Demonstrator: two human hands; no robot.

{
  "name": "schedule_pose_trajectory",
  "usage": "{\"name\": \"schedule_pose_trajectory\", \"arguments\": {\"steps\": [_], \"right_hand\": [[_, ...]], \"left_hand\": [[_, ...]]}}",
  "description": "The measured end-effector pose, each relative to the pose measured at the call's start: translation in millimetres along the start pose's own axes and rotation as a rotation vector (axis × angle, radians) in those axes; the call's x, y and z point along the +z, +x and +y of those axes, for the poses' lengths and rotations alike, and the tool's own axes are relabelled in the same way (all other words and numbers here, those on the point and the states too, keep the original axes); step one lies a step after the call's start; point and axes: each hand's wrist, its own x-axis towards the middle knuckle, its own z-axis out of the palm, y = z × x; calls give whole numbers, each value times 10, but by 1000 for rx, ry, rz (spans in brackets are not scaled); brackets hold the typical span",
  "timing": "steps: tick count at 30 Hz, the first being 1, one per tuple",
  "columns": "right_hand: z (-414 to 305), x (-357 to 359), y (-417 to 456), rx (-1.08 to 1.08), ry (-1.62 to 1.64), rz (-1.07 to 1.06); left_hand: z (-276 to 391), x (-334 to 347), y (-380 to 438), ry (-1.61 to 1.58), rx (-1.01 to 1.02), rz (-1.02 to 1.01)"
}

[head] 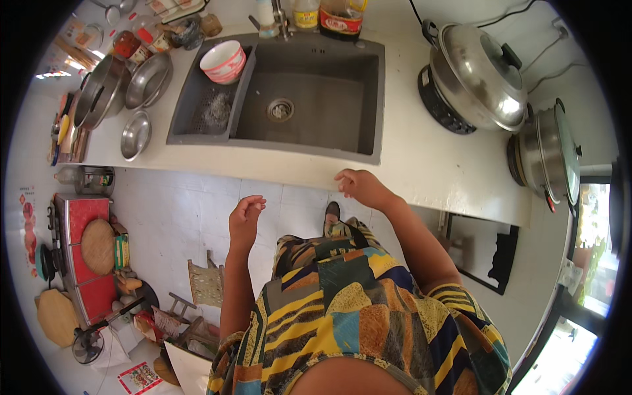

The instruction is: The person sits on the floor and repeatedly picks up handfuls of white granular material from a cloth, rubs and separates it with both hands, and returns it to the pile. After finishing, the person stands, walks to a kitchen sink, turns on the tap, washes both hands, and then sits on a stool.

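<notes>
Over the floor in front of the counter, my left hand (246, 217) is raised with loosely bent fingers and nothing in it. My right hand (363, 186) hovers at the front edge of the white countertop (419, 168), fingers half curled and holding nothing. Beyond it lies a dark grey kitchen sink (316, 108) with a strainer (280, 109) in its drain. A grey perforated drain basket (197, 116) occupies the sink's left side. Stacked white-and-red bowls (223, 61) rest in it, along with a steel wool scourer (217, 109).
Right of the sink, a lidded steel wok (474, 74) sits on a cooker, beside a steel steamer pot (548, 153). Steel basins (148, 81) and a small steel bowl (136, 136) stand at left. Bottles (340, 19) flank the faucet (281, 19). A low chair (205, 284) is behind at left.
</notes>
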Motion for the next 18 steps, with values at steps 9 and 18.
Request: {"name": "schedule_pose_trajectory", "arguments": {"steps": [9,18], "right_hand": [[61,-500,434,60,457,331],[73,-620,483,98,584,575]], "left_hand": [[911,395,993,171,251,-21],[1616,593,2424,329,762,161]]}}
